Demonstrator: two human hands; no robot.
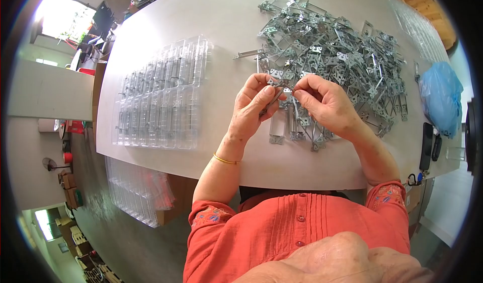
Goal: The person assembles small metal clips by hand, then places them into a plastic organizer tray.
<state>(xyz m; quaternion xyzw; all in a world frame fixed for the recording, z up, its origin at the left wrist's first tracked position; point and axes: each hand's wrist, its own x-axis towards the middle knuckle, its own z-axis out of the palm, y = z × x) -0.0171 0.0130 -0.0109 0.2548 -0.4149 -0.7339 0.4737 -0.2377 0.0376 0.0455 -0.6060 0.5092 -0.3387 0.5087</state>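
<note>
My left hand [255,102] is closed on a small metal bracket [274,83], held up over the table in front of my chest. Facing it, my right hand [322,99] pinches the bracket's other side with thumb and forefinger. Behind both hands lies a big heap of similar silvery metal brackets [332,52], tangled together. Left of my hands a clear plastic tray [158,97] with rows of compartments holds metal pieces; glare hides some of them. My fingers cover part of the held bracket.
A blue plastic bag [441,97] lies at the table's right side, with a black phone-like object [426,145] before it. Clear plastic sheeting [415,24] lies at the back right. More clear trays [133,190] are stacked below the table's left front edge.
</note>
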